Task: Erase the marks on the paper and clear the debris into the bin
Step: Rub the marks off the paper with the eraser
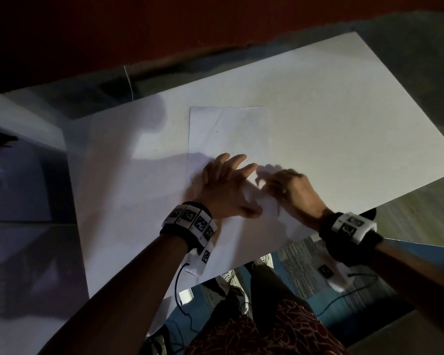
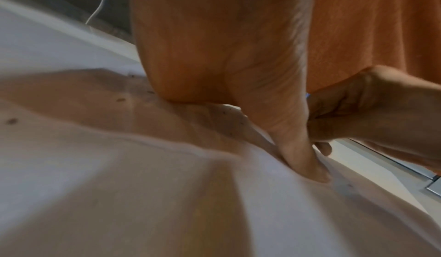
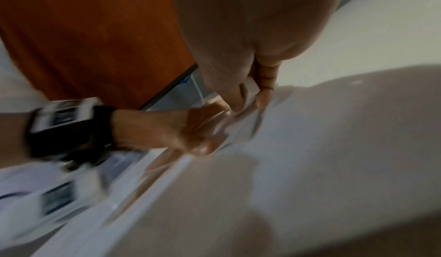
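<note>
The left hand lies flat with fingers spread on the sheet of paper, pinning it. The right hand, just beside it, pinches a small white eraser against the sheet. Dark eraser crumbs lie just beyond the fingertips. Erasing seems nearly over; next comes gathering the crumbs. No bin shows.

A large white board lies over a grey floor.

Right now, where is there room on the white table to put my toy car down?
The big white sheet is bare right of the small paper, out to its far corner, and left of it too. Near the front edge it is crowded: the left hand presses the paper and the right hand pinches something white.
</note>
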Available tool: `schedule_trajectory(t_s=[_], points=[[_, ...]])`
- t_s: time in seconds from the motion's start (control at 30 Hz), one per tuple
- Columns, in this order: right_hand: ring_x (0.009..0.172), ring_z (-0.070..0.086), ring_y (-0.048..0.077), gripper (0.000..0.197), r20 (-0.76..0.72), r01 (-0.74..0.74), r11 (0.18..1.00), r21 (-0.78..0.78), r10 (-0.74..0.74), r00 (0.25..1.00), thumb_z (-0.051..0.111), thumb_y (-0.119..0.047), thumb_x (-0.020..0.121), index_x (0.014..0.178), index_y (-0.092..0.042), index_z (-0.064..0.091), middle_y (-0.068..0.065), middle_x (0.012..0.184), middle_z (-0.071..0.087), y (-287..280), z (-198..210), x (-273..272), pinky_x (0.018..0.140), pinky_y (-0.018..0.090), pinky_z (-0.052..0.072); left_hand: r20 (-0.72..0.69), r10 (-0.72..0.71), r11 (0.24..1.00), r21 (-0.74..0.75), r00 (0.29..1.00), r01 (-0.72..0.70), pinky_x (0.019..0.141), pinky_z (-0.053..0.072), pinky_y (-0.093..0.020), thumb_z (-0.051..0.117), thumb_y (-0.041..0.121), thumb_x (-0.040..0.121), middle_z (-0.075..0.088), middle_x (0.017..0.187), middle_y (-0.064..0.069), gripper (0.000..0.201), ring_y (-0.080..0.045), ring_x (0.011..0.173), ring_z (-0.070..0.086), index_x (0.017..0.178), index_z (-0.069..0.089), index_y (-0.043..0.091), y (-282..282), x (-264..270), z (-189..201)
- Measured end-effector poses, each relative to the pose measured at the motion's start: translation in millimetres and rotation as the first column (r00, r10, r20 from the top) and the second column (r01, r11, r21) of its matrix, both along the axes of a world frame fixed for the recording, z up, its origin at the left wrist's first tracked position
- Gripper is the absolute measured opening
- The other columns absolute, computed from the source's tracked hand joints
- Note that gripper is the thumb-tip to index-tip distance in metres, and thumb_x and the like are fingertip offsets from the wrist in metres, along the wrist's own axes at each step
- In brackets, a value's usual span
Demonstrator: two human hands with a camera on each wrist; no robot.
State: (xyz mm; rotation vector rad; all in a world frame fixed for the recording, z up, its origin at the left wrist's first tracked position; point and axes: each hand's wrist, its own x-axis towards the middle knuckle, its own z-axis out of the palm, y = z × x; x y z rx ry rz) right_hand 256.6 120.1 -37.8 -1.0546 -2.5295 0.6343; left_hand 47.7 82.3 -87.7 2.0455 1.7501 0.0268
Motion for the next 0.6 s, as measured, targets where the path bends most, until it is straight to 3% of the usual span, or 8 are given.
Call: schedule_trajectory(t_s=[0.1, 0.2, 0.27, 0.33, 0.4, 0.5, 0.6], points=[[0.078, 0.054, 0.018, 0.012, -0.050, 0.110, 0.993, -0.033, -0.111, 0.993, 0.066, -0.002, 0.086, 0.093, -0.009, 0.073, 0.006, 0.093, 0.070, 2, 0, -4, 0.070, 0.033, 0.042, 0.005, 0.011, 1.000, 0.007, 1.000, -0.011, 0.123, 0.000, -0.050, 0.057, 0.094, 0.055, -0.005, 0.168, 0.014, 0.125, -0.023, 0.155, -0.014, 0.159, 0.010, 0.044, 1, 1, -2], [0.073, 0.048, 0.018, 0.008, -0.007, -0.026, 0.997, -0.068, 0.025, 1.000, 0.070, -0.001, 0.083, 0.084, -0.009, 0.068, 0.005, 0.078, 0.062, -29, -1, -12, 0.065, 0.031, 0.039, 0.034, -0.002, 1.000, 0.027, 0.999, 0.001, 0.123, 0.000, -0.052, 0.066, 0.090, 0.060, -0.003, 0.169, 0.012, 0.123, -0.024, 0.155, -0.014, 0.160, 0.011, 0.043, -1, -2, -6], [0.080, 0.054, 0.019, 0.011, -0.007, -0.019, 0.997, -0.071, 0.019, 1.000, 0.067, -0.003, 0.084, 0.090, -0.012, 0.069, 0.004, 0.088, 0.066, -16, 0, -5, 0.070, 0.030, 0.040, 0.016, 0.006, 1.000, 0.023, 1.000, -0.006, 0.123, 0.002, -0.053, 0.064, 0.091, 0.059, -0.002, 0.168, 0.012, 0.122, -0.024, 0.155, -0.012, 0.159, 0.012, 0.043, 0, -1, -3], [0.086, 0.060, 0.023, 0.019, -0.048, 0.102, 0.993, -0.065, -0.105, 0.993, 0.063, -0.002, 0.085, 0.096, -0.014, 0.070, 0.001, 0.099, 0.070, 5, -1, -1, 0.077, 0.036, 0.046, -0.001, 0.026, 1.000, 0.010, 1.000, -0.026, 0.122, 0.002, -0.051, 0.061, 0.091, 0.057, -0.002, 0.167, 0.013, 0.122, -0.023, 0.155, -0.011, 0.158, 0.013, 0.043, 0, 3, 2], [0.084, 0.061, 0.022, 0.017, -0.036, 0.160, 0.980, -0.121, -0.166, 0.986, 0.063, -0.003, 0.086, 0.096, -0.015, 0.070, 0.000, 0.097, 0.069, -1, -4, -4, 0.077, 0.034, 0.046, 0.006, 0.027, 1.000, 0.011, 1.000, -0.027, 0.122, 0.001, -0.051, 0.066, 0.089, 0.059, -0.003, 0.168, 0.013, 0.122, -0.022, 0.155, -0.012, 0.159, 0.013, 0.043, 0, 3, 0], [0.076, 0.055, 0.021, 0.007, -0.001, 0.019, 0.993, -0.114, -0.019, 1.000, 0.067, -0.003, 0.086, 0.087, -0.010, 0.068, 0.003, 0.082, 0.063, -28, -5, -10, 0.068, 0.027, 0.036, 0.028, 0.011, 0.999, 0.030, 1.000, -0.012, 0.122, 0.002, -0.052, 0.070, 0.087, 0.061, -0.003, 0.169, 0.012, 0.122, -0.023, 0.155, -0.013, 0.159, 0.013, 0.044, -1, -1, -6], [0.084, 0.056, 0.017, 0.015, -0.023, 0.084, 0.993, -0.083, -0.086, 0.996, 0.065, 0.000, 0.086, 0.094, -0.013, 0.070, 0.000, 0.094, 0.068, 0, -1, -2, 0.076, 0.030, 0.042, -0.007, 0.026, 1.000, 0.018, 1.000, -0.026, 0.121, 0.002, -0.051, 0.068, 0.088, 0.060, -0.002, 0.168, 0.013, 0.122, -0.023, 0.154, -0.012, 0.158, 0.013, 0.043, 1, 2, -2]])
